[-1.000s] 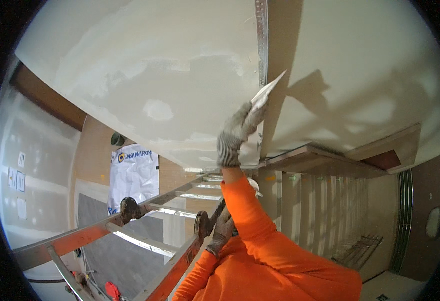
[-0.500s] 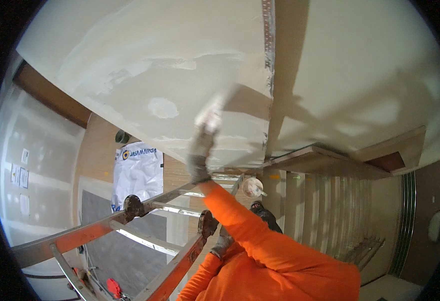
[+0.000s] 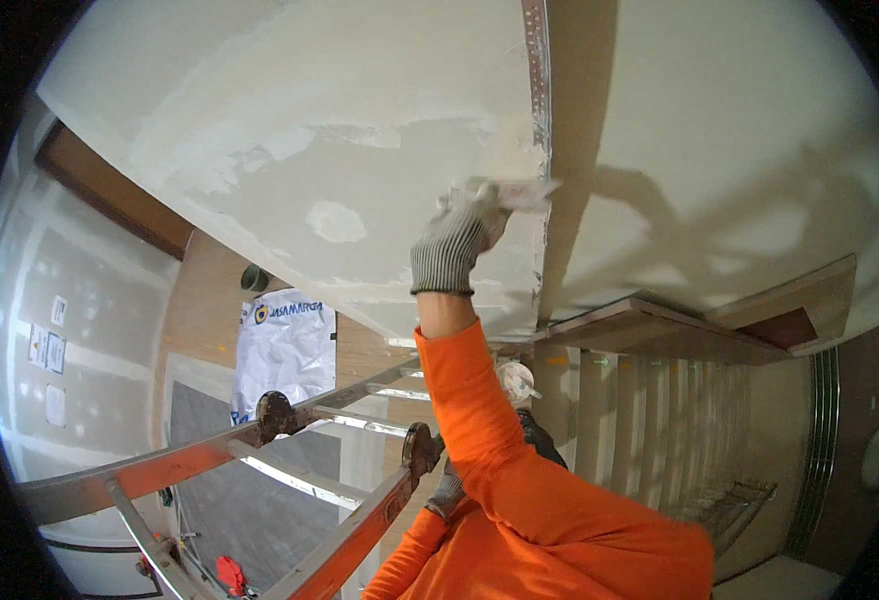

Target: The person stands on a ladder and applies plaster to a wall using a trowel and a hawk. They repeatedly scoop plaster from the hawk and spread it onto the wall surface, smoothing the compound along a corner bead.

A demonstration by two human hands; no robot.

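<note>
My right hand [image 3: 459, 235], in a grey knit glove, is closed on a pale, compound-smeared putty knife [image 3: 524, 195]. Its blade lies across the perforated corner strip [image 3: 537, 50] at the edge of the patchy white drywall panel [image 3: 259, 110]. Low in the view, my left hand [image 3: 447, 490], also gloved, is against the side rail of an aluminum ladder [image 3: 364, 525]; my right arm and the rail partly hide its fingers. A white bucket [image 3: 515, 382] with pale material in it shows below, beside my orange right sleeve.
Steps [image 3: 639, 430] descend at the lower right, under a boxed ledge [image 3: 659, 330]. A white printed sheet [image 3: 279, 355] and a dark green container [image 3: 254, 278] lie on the floor at left. Paper sheets are on the left wall [image 3: 49, 350]. A red object [image 3: 231, 575] lies low at left.
My right hand swung left and down from the corner strip, blurred, and is now back right at the strip, with the blade turned from diagonal to nearly level. More compound shows along the strip.
</note>
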